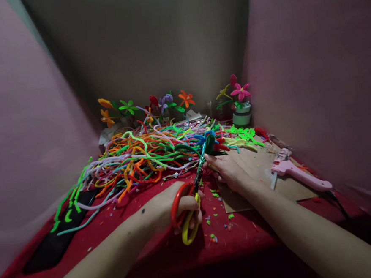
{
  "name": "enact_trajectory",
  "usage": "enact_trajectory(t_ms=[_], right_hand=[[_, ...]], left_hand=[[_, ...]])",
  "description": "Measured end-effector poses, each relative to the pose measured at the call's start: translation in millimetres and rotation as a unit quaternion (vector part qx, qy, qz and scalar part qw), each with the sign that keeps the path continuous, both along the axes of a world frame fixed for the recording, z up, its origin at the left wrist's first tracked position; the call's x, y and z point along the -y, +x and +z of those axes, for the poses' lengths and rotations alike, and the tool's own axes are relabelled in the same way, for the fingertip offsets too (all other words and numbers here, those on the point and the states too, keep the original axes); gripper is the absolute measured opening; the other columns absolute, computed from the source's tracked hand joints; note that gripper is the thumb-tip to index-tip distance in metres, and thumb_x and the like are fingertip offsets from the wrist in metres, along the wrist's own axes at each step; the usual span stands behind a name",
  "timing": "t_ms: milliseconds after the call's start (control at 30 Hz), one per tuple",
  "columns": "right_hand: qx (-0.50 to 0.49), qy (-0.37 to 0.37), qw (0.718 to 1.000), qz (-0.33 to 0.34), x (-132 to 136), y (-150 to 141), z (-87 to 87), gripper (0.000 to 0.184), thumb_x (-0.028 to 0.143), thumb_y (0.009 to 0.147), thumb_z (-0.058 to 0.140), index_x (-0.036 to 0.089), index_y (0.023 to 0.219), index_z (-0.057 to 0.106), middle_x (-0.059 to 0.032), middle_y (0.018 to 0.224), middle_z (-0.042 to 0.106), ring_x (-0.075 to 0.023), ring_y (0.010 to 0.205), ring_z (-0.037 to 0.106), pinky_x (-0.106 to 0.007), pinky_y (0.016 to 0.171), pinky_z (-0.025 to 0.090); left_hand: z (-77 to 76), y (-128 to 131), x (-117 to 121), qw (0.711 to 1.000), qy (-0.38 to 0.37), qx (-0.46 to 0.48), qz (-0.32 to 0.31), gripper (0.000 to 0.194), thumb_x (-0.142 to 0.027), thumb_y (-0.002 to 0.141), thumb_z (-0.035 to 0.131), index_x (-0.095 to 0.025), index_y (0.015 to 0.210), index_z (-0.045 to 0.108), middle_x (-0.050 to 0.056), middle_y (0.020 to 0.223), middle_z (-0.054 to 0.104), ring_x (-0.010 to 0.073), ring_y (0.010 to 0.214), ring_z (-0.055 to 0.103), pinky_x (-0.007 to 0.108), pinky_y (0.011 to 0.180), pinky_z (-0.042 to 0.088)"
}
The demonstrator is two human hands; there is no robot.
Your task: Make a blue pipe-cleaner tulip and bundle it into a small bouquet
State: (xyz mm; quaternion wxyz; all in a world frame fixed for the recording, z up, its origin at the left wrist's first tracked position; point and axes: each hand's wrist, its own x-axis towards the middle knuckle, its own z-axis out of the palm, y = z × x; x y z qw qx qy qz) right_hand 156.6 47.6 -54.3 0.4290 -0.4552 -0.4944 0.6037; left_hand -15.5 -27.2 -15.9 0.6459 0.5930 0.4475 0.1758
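My left hand [185, 204] grips a pair of scissors [186, 234] by its red and yellow handle loops. The dark blades point up and away, reaching the spot by my right fingertips. My right hand [227, 170] has its fingers closed at a dark green fuzzy pipe-cleaner leaf [209, 144]. Blue pipe-cleaner petals [200, 138] and a red fuzzy piece [220, 145] show just behind and beside the leaf. Whether those are joined to it, I cannot tell. The blades partly overlap the leaf, so the exact contact is hidden.
Tangled pipe cleaners [136, 155] cover the back left of the red cloth [168, 258]. A pink glue gun [299, 174] lies on brown cardboard [240, 202] at right. Finished fuzzy flowers [186, 98] and a jar [242, 114] stand behind. A black flat object [50, 250] lies left.
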Motion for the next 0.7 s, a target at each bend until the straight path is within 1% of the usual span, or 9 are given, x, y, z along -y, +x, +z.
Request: enact_trajectory(t_ms=[133, 267, 400, 533, 600, 700], right_hand=[[0.016, 0.005, 1.0, -0.015, 0.2, -0.2, 0.9, 0.035, 0.05, 0.072, 0.058, 0.016, 0.062, 0.054, 0.0053, 0.045, 0.041, -0.0048, 0.035, 0.027, -0.019, 0.034, 0.015], [0.036, 0.02, 0.999, -0.027, -0.7, 0.0, -0.8, 0.037, 0.051, 0.07, 0.059, 0.017, 0.059, 0.05, 0.0076, 0.041, 0.034, -0.0049, 0.034, 0.026, -0.02, 0.034, 0.017], [0.044, 0.023, 0.999, -0.016, -0.5, 0.2, -0.4, 0.037, 0.052, 0.071, 0.057, 0.017, 0.062, 0.05, 0.0082, 0.043, 0.033, -0.0041, 0.033, 0.025, -0.02, 0.034, 0.016], [0.036, 0.02, 0.999, 0.008, 1.2, 1.5, 3.1, 0.035, 0.05, 0.07, 0.057, 0.017, 0.063, 0.05, 0.0075, 0.047, 0.035, -0.0043, 0.035, 0.026, -0.019, 0.034, 0.017], [0.033, 0.018, 0.999, 0.016, 2.2, 2.7, 5.1, 0.03, 0.045, 0.068, 0.06, 0.017, 0.063, 0.051, 0.007, 0.049, 0.037, -0.0049, 0.038, 0.029, -0.019, 0.034, 0.017], [0.033, 0.014, 0.999, 0.027, 4.1, 4.4, 8.3, 0.019, 0.033, 0.065, 0.062, 0.016, 0.063, 0.053, 0.0068, 0.049, 0.04, -0.0052, 0.039, 0.03, -0.019, 0.035, 0.017]], left_hand=[[2.5, 4.9, -3.3, 1.0, 0.014, 0.002, -0.002, 0.021, -0.02, 0.073, 0.047, -0.011, 0.062, 0.063, 0.004, 0.051, 0.057, 0.0102, 0.035, 0.048, 0.017, 0.029, 0.033], [3.9, 7.2, -3.7, 0.999, 0.035, -0.016, 0.005, 0.022, -0.019, 0.073, 0.046, -0.012, 0.06, 0.063, 0.004, 0.049, 0.057, 0.0098, 0.033, 0.048, 0.017, 0.03, 0.034], [3.2, 5.2, -4.1, 0.998, 0.055, -0.032, 0.002, 0.022, -0.02, 0.074, 0.046, -0.012, 0.061, 0.062, 0.003, 0.049, 0.058, 0.0097, 0.033, 0.048, 0.017, 0.03, 0.034], [3.6, 4.6, -7.1, 0.997, 0.076, -0.024, -0.005, 0.019, -0.021, 0.074, 0.047, -0.012, 0.065, 0.061, 0.003, 0.054, 0.06, 0.0097, 0.036, 0.049, 0.018, 0.032, 0.035], [4.1, 5.5, -8.6, 0.996, 0.085, -0.023, -0.007, 0.016, -0.02, 0.074, 0.048, -0.012, 0.067, 0.06, 0.003, 0.056, 0.061, 0.0095, 0.038, 0.049, 0.018, 0.033, 0.036], [5.6, 7.2, -9.9, 0.995, 0.097, -0.027, -0.005, 0.014, -0.019, 0.075, 0.049, -0.013, 0.067, 0.058, 0.001, 0.056, 0.06, 0.0091, 0.04, 0.051, 0.016, 0.034, 0.037]])
